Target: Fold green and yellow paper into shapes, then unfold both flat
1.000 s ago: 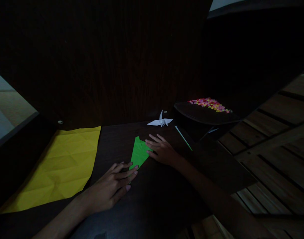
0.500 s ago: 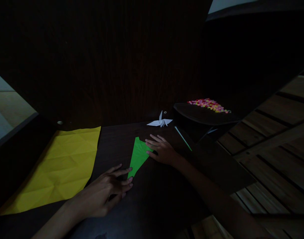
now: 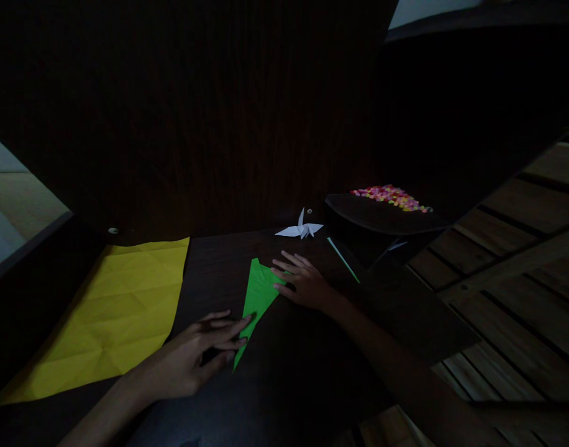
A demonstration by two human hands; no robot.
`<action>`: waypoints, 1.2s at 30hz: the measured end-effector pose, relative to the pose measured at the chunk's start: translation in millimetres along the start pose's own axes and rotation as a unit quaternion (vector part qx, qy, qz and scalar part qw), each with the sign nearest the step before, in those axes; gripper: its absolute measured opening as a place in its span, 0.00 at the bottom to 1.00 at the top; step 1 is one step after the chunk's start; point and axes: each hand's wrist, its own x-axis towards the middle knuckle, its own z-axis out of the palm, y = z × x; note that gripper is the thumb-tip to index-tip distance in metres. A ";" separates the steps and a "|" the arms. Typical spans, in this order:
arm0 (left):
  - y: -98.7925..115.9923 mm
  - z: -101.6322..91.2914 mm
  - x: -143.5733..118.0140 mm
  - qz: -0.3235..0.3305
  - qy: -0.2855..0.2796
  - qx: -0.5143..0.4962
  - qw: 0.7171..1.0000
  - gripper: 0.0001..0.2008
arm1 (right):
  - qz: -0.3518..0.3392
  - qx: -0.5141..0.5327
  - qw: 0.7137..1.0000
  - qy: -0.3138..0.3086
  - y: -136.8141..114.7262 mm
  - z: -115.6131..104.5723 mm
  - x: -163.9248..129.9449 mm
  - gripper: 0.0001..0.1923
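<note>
A folded piece of green paper lies flat on the dark wooden surface between my two hands, its long narrow point toward me. My left hand presses the paper's lower part with outstretched fingers; the narrow tip shows below them. The fingers of my right hand are spread over the paper's upper right corner, hiding part of it. Just beyond stands a white paper crane with its wings out.
A creased yellow paper sheet lies to the left. At the right are a thin green-and-white strip and a dark raised corner shelf with a heap of small colourful pieces. A dark upright panel rises behind.
My left hand's fingers have slid a little up the green paper, and its narrow tip now shows below them. My right hand stays almost where it was.
</note>
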 end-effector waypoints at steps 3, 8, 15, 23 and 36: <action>-2.6 9.0 4.0 -0.023 0.053 -0.071 0.996 0.33 | 0.006 0.003 1.000 0.002 1.2 1.8 0.9 0.20; 0.2 21.8 12.6 -0.029 0.112 -0.126 0.985 0.34 | 0.003 0.022 1.000 0.003 1.7 3.3 2.1 0.21; 0.2 24.0 16.0 -0.037 0.113 -0.105 0.987 0.37 | 0.004 0.028 1.000 0.003 1.6 3.4 2.3 0.21; 6.5 15.5 16.5 -0.036 0.067 -0.064 0.995 0.38 | 0.012 0.019 1.000 -0.006 1.5 4.0 2.3 0.21; 8.6 7.3 10.1 -0.043 0.034 -0.066 0.996 0.49 | 0.011 0.017 1.000 -0.010 2.6 5.6 1.3 0.21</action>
